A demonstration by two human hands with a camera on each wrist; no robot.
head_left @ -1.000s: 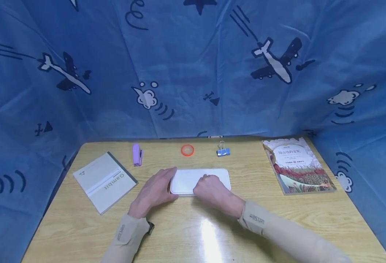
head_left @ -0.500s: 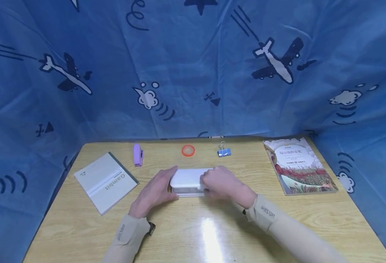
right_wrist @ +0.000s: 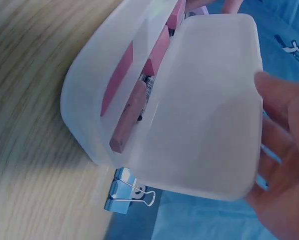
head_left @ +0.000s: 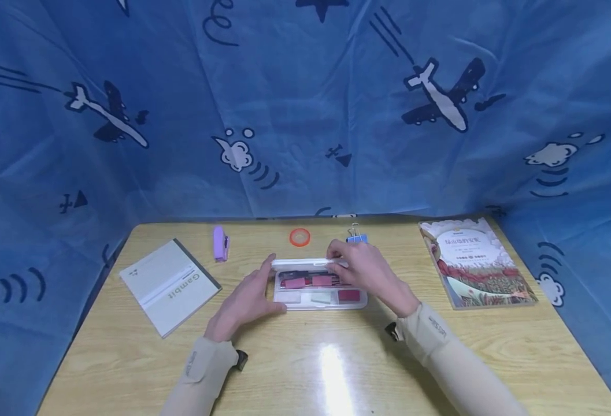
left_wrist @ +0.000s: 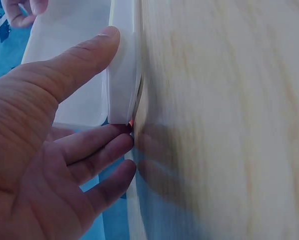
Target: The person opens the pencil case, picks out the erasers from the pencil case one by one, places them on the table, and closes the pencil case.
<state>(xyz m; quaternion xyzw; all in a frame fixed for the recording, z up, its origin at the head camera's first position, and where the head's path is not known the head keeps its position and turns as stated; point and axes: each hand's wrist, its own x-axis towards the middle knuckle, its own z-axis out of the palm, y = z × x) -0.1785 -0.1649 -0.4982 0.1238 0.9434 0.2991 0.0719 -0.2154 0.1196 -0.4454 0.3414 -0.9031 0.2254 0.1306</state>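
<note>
A white plastic pencil case [head_left: 318,308] lies on the table in the head view with its lid [head_left: 299,263] raised. Inside are pink pieces [head_left: 322,281], dark pens or pencils, and front compartments with a dark red block [head_left: 349,295]. My left hand [head_left: 248,297] holds the case's left end, thumb at the front and fingers at the back corner. With thumb and fingers, my right hand [head_left: 365,267] grips the lid's edge near its right end. The right wrist view shows the lid's inner face [right_wrist: 204,105] tilted up beside my right hand [right_wrist: 287,145].
A notebook [head_left: 170,289] and a purple stapler [head_left: 219,244] lie to the left. Behind the case are a red tape roll [head_left: 300,237] and a blue binder clip [head_left: 357,237], partly hidden by my right hand. A picture-covered book [head_left: 477,263] lies right. Blue curtain surrounds the table.
The right hand has taken the lid's edge and swung it up and back, so the case has opened and its contents show. The left hand has stayed at the left end.
</note>
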